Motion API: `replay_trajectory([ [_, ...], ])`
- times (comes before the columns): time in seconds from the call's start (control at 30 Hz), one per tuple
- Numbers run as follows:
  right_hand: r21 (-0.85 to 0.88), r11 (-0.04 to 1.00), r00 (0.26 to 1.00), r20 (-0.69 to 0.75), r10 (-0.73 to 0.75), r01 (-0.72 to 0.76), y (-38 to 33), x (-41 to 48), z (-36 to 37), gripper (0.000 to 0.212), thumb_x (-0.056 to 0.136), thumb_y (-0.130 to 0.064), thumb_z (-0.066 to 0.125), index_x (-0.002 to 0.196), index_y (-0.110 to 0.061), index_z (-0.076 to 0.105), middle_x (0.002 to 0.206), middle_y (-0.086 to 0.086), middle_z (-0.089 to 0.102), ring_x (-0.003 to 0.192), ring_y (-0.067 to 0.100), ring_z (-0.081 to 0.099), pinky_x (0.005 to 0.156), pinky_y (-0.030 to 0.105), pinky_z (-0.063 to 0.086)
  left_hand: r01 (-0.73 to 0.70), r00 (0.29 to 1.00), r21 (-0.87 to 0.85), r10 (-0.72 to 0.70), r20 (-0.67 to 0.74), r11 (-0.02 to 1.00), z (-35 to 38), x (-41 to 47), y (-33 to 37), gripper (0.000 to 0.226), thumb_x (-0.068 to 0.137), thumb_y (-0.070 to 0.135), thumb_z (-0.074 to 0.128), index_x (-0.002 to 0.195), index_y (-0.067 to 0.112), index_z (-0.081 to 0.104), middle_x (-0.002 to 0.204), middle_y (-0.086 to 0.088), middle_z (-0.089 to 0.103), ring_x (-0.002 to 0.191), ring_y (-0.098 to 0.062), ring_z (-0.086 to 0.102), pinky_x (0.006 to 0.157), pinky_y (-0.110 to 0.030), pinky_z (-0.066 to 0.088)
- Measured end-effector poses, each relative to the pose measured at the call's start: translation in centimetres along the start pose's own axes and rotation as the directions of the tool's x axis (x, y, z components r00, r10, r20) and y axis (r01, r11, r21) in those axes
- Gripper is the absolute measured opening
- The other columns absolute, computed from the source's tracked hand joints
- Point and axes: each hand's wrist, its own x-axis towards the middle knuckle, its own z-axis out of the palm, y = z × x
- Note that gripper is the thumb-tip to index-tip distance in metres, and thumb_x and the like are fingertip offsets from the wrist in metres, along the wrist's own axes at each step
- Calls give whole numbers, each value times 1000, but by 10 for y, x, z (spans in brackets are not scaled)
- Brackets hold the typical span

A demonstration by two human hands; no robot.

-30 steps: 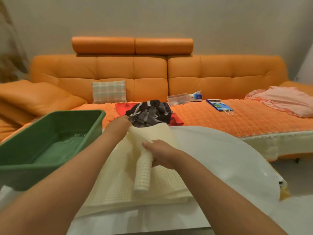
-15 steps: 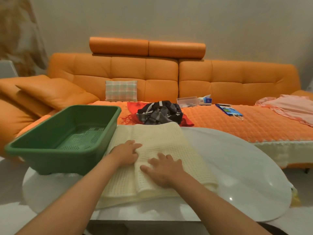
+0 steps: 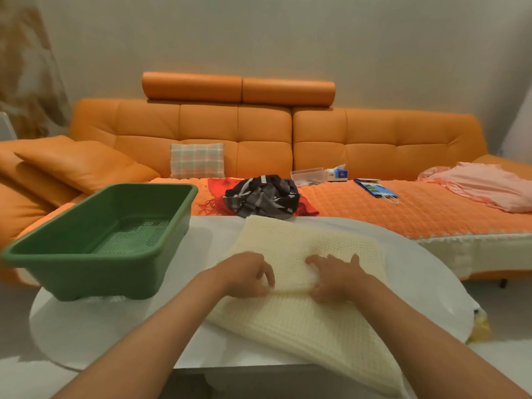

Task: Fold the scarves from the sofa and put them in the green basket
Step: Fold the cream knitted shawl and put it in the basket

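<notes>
left hand (image 3: 247,273) and right hand (image 3: 336,276) curl fingers round a ridge of the scarf (image 3: 302,243) on the table (image 3: 417,272), beside the basket (image 3: 95,277); an uneven pull could skew the fold.

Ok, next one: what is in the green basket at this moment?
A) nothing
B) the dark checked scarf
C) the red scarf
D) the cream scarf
A: the green basket shows only its bare perforated floor; the cream scarf lies on the table, the dark scarf and red scarf on the sofa.
</notes>
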Motion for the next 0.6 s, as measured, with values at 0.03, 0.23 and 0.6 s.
replay_trajectory([
  [0.03,-2,1000,1000,21,13,-13,-2,-1,3,83,85,-42,53,156,-36,12,165,4,13,152,25,10,116,67,-4,-27,996,82,34,-81,996,4,3,-4,35,81,40,68,116,36,62,110,13,49,106,-12,46,85,-25,39],
  [0.23,31,998,988,150,43,-48,-8,3,21,108,78,-39,62,155,-41,-13,164,-3,-23,152,25,-17,112,72,1,146,988,136,-151,32,980,29,18,-26,78,90,60,47,155,45,8,166,9,0,152,-25,-3,121,-53,6],
  [0.6,191,979,977,-186,107,-71,37,66,15,61,100,-24,41,158,-22,21,165,5,15,151,24,16,121,44,17,326,945,327,-302,-124,887,23,41,-36,59,98,52,33,153,36,21,154,-1,34,133,-30,39,102,-46,36],
])
